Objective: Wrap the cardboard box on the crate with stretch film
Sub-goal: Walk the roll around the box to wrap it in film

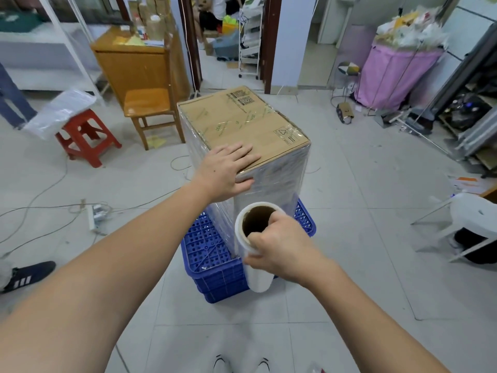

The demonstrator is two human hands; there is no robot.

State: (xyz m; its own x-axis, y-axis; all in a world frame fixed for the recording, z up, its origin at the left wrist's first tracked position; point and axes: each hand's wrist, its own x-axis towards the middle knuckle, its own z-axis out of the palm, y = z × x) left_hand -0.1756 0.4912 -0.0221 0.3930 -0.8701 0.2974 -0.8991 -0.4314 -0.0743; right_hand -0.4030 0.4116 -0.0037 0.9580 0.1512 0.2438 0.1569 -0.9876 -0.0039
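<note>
Two bare forearms reach out below me over a tiled floor, one hand to each job. Nearest, my right hand grips the single roll of stretch film, thumb hooked into the open brown core and fingers curled around the outside. The roll stands nearly upright, its long axis running top to bottom, the open end tilted up toward the camera and the lower end hanging in front of the crate's near right corner. A sheet of film runs from the roll onto the near face of the box.

One blue plastic crate, perforated, sits upside down on the floor and carries the load. On it stands one cardboard box, tall, its long axis vertical, a near corner pointing toward me. Its sides are covered in clear film; the brown top shows printed marks and some film laid across it.

My left hand lies flat on the near corner of the box top, fingers straight and spread toward the right, thumb pressing the film-covered side just below the edge.

Left of the box stand one red plastic stool with a white bundle on it and one wooden chair against a wooden cabinet. Farther right stands a pink-covered bin heaped with waste.
</note>
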